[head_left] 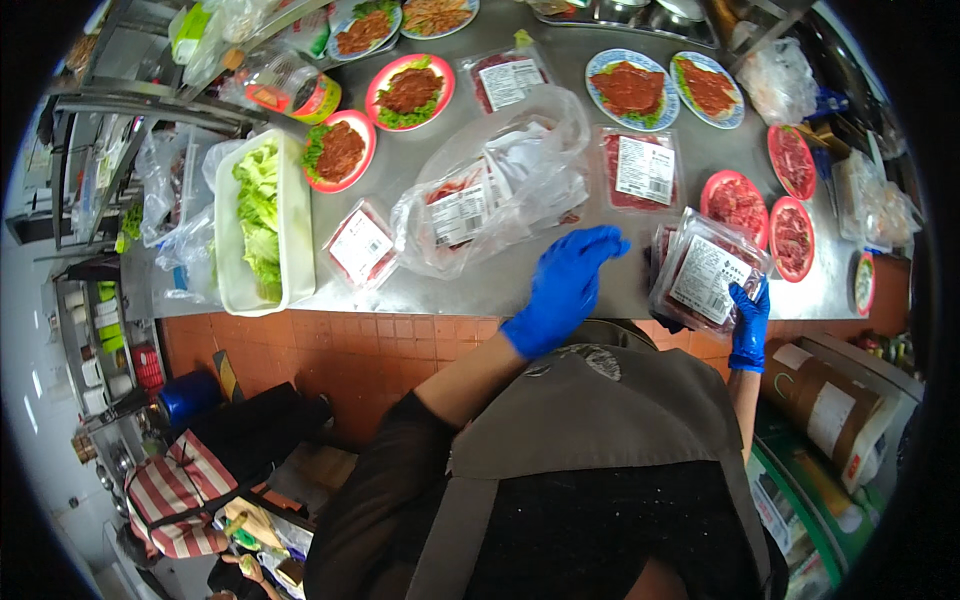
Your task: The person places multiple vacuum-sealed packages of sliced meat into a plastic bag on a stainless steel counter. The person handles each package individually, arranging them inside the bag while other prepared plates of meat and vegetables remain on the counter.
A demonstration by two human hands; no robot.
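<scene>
Both my hands wear blue gloves. My right hand [749, 322] grips the lower edge of a clear plastic pack of raw red meat [708, 270] with a white label, tilted up at the steel counter's [520, 290] front edge. My left hand [566, 283] hovers blurred over the counter edge, fingers loosely together, holding nothing, just right of a clear plastic bag [490, 190] stuffed with more labelled meat packs. Another sealed meat pack [640, 168] lies flat behind my hands.
A white tray of lettuce [262, 215] sits at the left. Red and blue plates of meat on lettuce [410, 92] line the back; red plates of raw meat [738, 200] stand at the right. A small meat pack [360, 245] lies near the edge. A cardboard box [835, 405] stands right.
</scene>
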